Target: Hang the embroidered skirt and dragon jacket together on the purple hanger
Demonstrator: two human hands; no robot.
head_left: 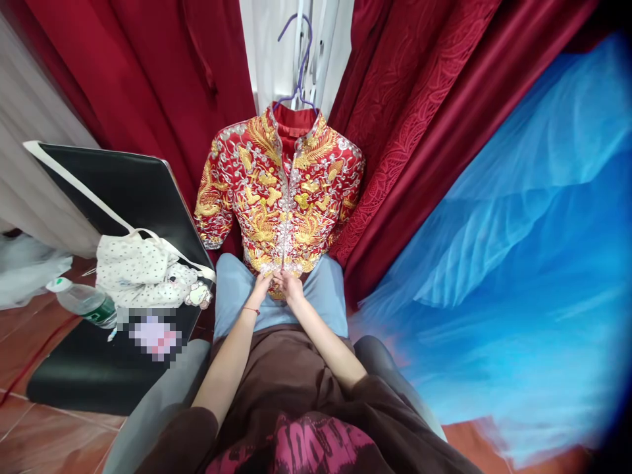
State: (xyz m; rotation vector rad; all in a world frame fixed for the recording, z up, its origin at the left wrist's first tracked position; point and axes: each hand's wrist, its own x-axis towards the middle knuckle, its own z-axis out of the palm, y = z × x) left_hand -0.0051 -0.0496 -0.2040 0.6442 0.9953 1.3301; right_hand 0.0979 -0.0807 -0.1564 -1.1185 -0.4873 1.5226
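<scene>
Left hand (262, 283) and right hand (291, 285) pinch the jacket (263, 220); the bottle label (102, 311) is illegible.

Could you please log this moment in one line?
left hand: at lower front of embroidered jacket | right hand: same area | embroidered jacket: purple hanger at collar | grip: unclear

No legible text or numbers.
</scene>
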